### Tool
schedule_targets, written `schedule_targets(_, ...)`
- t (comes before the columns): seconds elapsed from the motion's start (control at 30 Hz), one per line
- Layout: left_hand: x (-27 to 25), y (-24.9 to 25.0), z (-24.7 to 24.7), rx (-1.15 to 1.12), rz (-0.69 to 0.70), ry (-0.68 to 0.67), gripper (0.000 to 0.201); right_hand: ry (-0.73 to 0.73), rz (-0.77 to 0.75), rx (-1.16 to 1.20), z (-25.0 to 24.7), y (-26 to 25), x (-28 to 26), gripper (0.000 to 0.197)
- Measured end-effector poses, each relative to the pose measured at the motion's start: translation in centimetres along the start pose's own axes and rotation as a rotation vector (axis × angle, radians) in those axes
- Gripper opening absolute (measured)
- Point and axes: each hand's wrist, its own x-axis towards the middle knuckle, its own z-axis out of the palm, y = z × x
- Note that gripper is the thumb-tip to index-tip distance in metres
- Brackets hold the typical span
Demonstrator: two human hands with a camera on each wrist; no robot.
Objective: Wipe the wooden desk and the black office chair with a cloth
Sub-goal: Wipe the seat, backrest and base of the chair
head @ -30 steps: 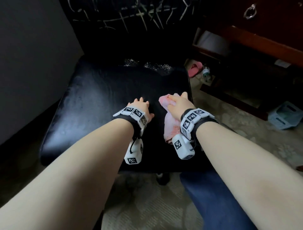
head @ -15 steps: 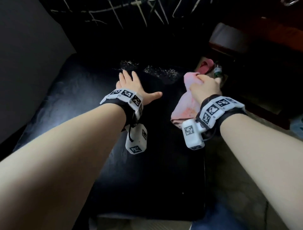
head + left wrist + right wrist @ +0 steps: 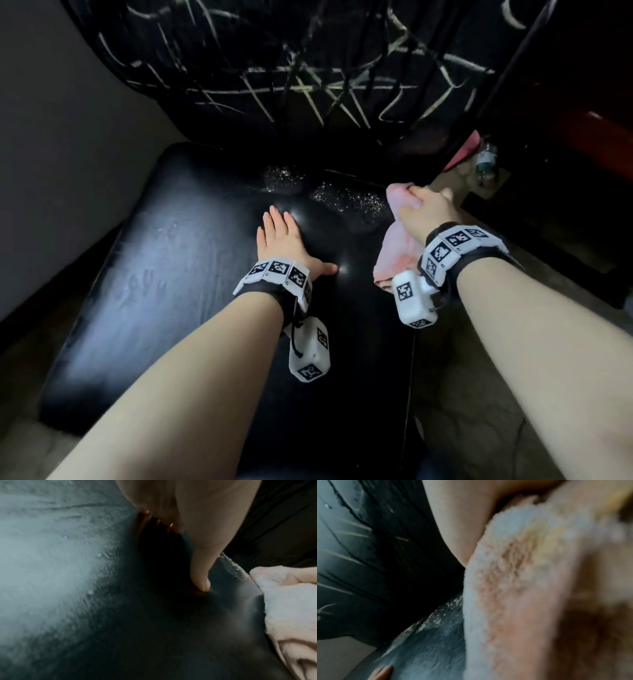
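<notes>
The left hand (image 3: 281, 236) lies flat, fingers straight, on the black chair seat (image 3: 164, 260). The right hand (image 3: 424, 212) grips the pink cloth (image 3: 397, 250) at the seat's right edge. No writing is readable.

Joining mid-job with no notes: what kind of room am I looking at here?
Probably a home office or study: a black padded chair seat with a cracked backrest, a dark wooden desk beside it, and a slipper and bottle on the floor.
</notes>
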Motion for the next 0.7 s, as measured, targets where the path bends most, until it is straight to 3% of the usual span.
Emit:
schedule_targets(0.17,-0.7,0.2,-0.5,-0.035,-0.012,0.002,0.132,-0.149,-0.106,0.000,2.1,-0.6,-4.0,0.025)
schedule_targets(0.3,-0.9,0.8,-1.2,-0.024,-0.043,-0.024,0.132,-0.239,-0.168,-0.011,2.7,0.8,-5.1,0.031)
schedule_targets(0.47,-0.3,0.6,-1.5,-0.045,-0.042,-0.070,0.131,-0.044,-0.037,0.033,1.5,2.5,-1.8,0.034)
schedule_targets(0.7,0.0,-0.2,-1.1,-0.053,-0.003,-0.058,0.130,0.118,0.192,0.126,1.3,0.7,3.1,0.043)
